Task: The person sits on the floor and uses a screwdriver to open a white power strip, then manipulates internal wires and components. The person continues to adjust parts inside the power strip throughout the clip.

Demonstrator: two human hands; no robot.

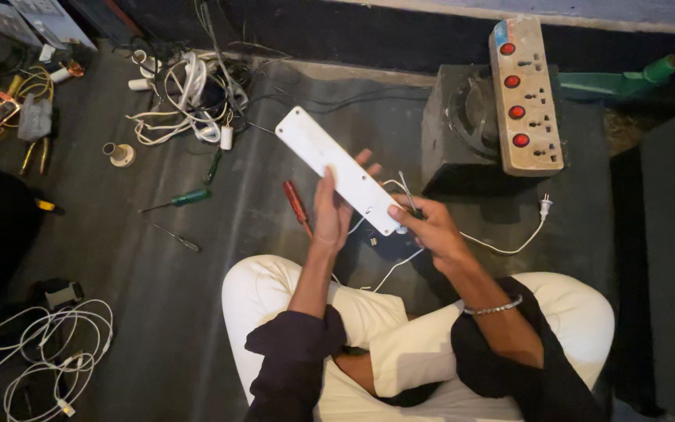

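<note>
The left hand (331,212) is clamped on the middle of a white power strip (340,169), held back-side up above the lap. The right hand (429,227) is closed on a thin tool (406,187) at the strip's near end. By appearance, the strip's back is being worked on; a red screwdriver (296,202) lies on the floor just left of the strip.

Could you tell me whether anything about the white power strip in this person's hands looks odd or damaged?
The white power strip is held back side up between the left hand and right hand, its thin white cord trailing loose to an unplugged plug.
</note>
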